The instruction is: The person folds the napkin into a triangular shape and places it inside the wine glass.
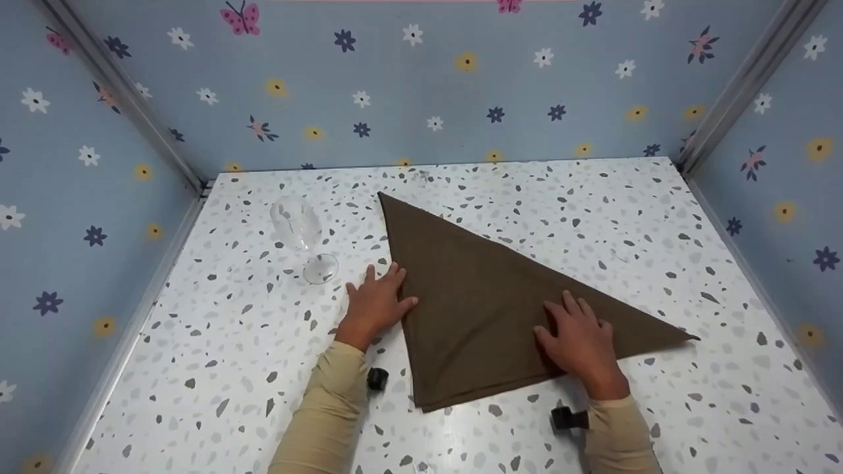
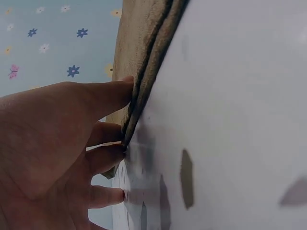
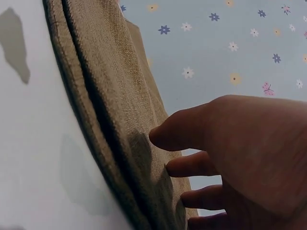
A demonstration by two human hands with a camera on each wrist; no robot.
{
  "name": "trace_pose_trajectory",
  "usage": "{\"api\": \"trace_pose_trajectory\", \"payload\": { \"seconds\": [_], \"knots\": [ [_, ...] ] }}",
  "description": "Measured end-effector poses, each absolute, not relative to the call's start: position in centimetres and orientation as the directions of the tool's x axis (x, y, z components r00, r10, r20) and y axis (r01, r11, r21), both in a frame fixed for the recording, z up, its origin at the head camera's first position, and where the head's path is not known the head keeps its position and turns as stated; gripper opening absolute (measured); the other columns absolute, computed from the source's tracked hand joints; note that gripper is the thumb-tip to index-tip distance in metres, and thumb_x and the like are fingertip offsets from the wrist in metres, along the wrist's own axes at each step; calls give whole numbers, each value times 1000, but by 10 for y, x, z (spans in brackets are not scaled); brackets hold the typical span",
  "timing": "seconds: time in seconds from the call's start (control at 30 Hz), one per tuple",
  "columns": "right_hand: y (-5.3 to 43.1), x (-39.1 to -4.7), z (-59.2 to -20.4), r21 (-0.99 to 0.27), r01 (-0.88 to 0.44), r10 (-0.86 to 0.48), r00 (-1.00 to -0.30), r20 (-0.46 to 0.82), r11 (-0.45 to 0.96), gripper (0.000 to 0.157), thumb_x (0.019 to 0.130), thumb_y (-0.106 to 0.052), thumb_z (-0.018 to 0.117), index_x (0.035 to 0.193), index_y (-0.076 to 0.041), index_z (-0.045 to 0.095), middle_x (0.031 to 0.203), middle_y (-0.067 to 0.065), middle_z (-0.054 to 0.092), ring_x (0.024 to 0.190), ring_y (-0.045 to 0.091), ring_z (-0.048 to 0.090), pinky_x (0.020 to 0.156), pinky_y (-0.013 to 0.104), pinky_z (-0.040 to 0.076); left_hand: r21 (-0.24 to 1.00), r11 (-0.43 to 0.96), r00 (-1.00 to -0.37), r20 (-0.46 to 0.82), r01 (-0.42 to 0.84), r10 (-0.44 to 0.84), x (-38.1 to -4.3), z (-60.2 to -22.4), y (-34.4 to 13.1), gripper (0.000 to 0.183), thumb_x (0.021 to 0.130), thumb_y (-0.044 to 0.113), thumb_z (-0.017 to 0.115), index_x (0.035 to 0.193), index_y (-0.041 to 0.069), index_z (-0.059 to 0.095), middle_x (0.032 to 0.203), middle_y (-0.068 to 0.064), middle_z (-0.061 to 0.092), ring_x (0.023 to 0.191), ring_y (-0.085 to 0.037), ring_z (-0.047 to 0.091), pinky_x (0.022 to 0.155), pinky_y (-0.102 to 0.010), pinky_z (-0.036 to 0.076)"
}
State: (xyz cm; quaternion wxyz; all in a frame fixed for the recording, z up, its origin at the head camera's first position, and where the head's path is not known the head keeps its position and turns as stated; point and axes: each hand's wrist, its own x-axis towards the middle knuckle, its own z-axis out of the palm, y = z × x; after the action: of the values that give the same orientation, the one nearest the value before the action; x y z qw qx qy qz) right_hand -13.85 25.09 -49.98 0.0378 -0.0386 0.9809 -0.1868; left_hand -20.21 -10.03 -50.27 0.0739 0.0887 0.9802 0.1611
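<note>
I have the brown woven cloth between and under the hands on the table, laid as a flat triangle with one point reaching away ahead of the left hand and another out past the right hand. The left hand is spread at the cloth's edge, thumb and nearest fingertips touching it, with no closed grip that I can see. The right hand is spread too, fingertips resting on the top layer and gripping nothing.

I judge this light, limp and grippy rather than slippery: it should bend freely, wrinkle if pushed, and survive rough handling. Layers show along the edges beside both hands, so I'd pinch through all of them at a corner, or press flat to steady it; a shallow pinch may lift only one. The clear stemmed glass beyond the left hand looks fragile, so I'd keep that sleeve away from it
</note>
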Motion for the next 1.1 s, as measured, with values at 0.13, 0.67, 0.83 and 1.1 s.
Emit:
{"api": "trace_pose_trajectory", "payload": {
  "seconds": [0.13, 0.67, 0.83, 1.1],
  "knots": [
    [254, -138, -499, -379, -54, -82, -995, -58, 924, 55, 99, -35, 60, 144, -5, 53, 157, 26, 32, 144, 46, 26, 101, 73, 26, 320, 935, -975, -106, 151, 194, -201, -504, -98, 68, 99, 47, 59, 155, 13, 41, 160, -7, 34, 148, -43, 22, 106, -74, 21],
    [240, -127, -487, -362, 30, 55, -997, 59, 932, 44, 95, -30, 64, 126, 2, 64, 128, 27, 58, 112, 47, 53, 83, 67, 44, 332, 932, -973, -116, 149, 197, -198, -505, -98, 68, 101, 47, 55, 157, 13, 36, 163, -5, 28, 149, -43, 16, 107, -75, 17],
    [235, -123, -490, -315, -2, 17, -998, 56, 949, 48, 94, -33, 67, 126, 3, 64, 128, 30, 55, 111, 48, 53, 80, 66, 46, 345, 925, -972, -110, 160, 209, -196, -508, -97, 67, 102, 46, 55, 157, 12, 36, 164, -4, 27, 149, -44, 14, 106, -77, 15],
    [238, -126, -491, -306, -12, -18, -1000, -19, 952, 53, 95, -34, 65, 133, 3, 59, 143, 37, 42, 127, 53, 44, 91, 70, 41, 360, 920, -971, -113, 157, 210, -198, -503, -96, 68, 101, 46, 56, 156, 11, 38, 162, -6, 30, 148, -46, 15, 105, -78, 15]
  ]
}}
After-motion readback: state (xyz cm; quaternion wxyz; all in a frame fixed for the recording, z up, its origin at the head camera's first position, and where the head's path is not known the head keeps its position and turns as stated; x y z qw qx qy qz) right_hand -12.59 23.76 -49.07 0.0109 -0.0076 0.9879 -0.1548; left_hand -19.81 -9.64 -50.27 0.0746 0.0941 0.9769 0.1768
